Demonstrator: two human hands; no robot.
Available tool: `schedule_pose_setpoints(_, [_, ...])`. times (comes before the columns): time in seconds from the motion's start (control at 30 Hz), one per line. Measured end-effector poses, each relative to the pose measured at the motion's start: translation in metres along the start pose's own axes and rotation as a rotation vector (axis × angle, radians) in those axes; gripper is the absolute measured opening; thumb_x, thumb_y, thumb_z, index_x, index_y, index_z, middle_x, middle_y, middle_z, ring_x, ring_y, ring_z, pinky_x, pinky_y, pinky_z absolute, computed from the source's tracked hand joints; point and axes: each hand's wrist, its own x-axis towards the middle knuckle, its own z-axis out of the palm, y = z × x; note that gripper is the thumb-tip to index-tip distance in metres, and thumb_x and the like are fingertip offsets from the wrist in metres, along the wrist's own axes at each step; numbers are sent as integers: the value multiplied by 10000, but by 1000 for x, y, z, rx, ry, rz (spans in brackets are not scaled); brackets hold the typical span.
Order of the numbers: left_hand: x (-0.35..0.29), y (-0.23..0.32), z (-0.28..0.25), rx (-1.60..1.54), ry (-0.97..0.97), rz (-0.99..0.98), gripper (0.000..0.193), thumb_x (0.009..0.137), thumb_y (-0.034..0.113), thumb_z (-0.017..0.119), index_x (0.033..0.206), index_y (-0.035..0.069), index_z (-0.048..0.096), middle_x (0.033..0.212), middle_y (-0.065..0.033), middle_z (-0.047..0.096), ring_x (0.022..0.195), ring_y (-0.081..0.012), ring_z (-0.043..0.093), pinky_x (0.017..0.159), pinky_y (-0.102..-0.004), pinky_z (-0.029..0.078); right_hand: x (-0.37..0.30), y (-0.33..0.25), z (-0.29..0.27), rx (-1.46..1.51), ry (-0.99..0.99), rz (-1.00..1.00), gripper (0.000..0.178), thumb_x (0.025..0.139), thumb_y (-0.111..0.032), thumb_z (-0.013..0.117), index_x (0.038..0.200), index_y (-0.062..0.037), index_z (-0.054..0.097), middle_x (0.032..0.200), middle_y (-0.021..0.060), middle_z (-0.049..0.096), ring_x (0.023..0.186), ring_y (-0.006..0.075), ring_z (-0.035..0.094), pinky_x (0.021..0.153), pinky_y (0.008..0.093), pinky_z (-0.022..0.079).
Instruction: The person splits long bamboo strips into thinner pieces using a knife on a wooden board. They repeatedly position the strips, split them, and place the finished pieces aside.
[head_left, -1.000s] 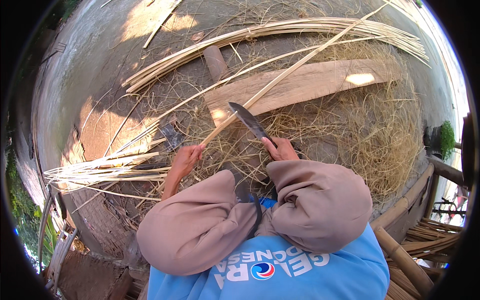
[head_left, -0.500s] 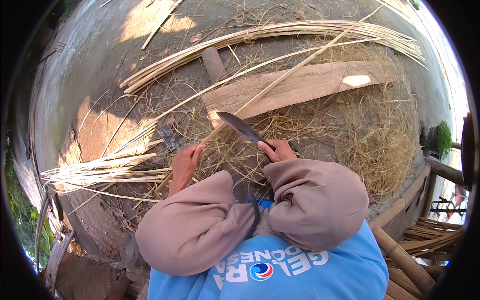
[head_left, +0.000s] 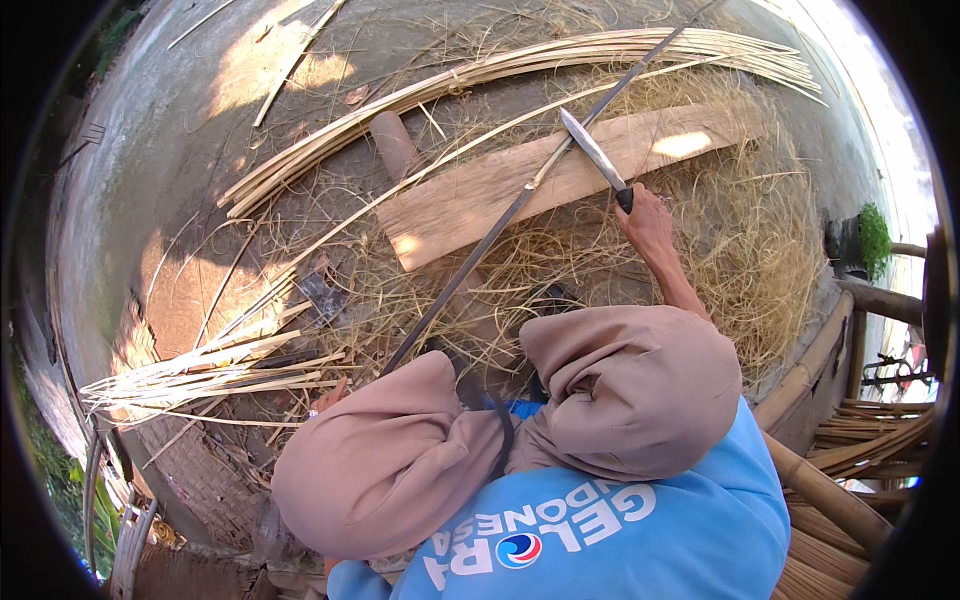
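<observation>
The right hand [head_left: 648, 222] grasps the knife [head_left: 594, 150] by its handle, blade pointing away and leftward. Left of this grip lies the long dark strip [head_left: 470, 262], its axis oblique from near left to far right, crossing the blade near its tip, above the plank [head_left: 480, 205]. The left hand [head_left: 330, 396], mostly hidden by the knee [head_left: 370, 450], is farther from that crossing; its grip cannot be told.

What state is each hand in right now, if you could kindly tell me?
Left hand: mostly hidden behind the left knee, so its grip cannot be told.
Right hand: closed, holding the knife.
</observation>
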Motion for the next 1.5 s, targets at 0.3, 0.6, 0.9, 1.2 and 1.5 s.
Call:
schedule_pose_setpoints(0.3, [156, 104, 120, -638, -867, -369, 504, 1022, 529, 605, 859, 54, 646, 598, 4, 536, 497, -89, 458, 463, -264, 350, -106, -95, 21, 441, -388, -195, 587, 1021, -569, 552, 861, -4, 568, 695, 226, 624, 686, 419, 661, 645, 515, 496])
schedule_pose_setpoints(0.6, [141, 81, 49, -639, -1130, -728, 519, 1020, 567, 592, 760, 129, 497, 549, 113, 321, 432, -7, 233, 403, -199, 169, -52, -75, 13, 535, -312, -67, 513, 1018, -504, 587, 843, -21, 588, 680, 188, 599, 678, 346, 634, 660, 481, 490])
schedule_pose_setpoints(0.9, [90, -4, -43, -379, -1054, -671, 535, 1035, 551, 569, 733, 110, 562, 554, 56, 415, 462, -71, 344, 449, -254, 251, -8, -13, 28, 489, -30, 42, 564, 1029, -509, 580, 787, 1, 601, 574, 161, 596, 512, 325, 573, 524, 419, 453])
schedule_pose_setpoints(1.2, [90, 10, 6, -233, -756, -362, 547, 1044, 532, 551, 748, 77, 622, 577, -4, 530, 495, -179, 488, 499, -357, 379, 42, 77, -3, 560, 149, 479, 676, 1041, -580, 497, 733, 20, 550, 581, 125, 539, 509, 247, 601, 530, 431, 481])
schedule_pose_setpoints(1.5, [98, 90, 98, 406, -148, 242, 437, 1067, 490, 479, 855, 124, 590, 702, -150, 659, 636, -411, 651, 542, -511, 470, -124, -107, 13, 447, -312, -480, 487, 1019, -453, 627, 828, -6, 614, 627, 182, 587, 571, 320, 621, 561, 442, 481])
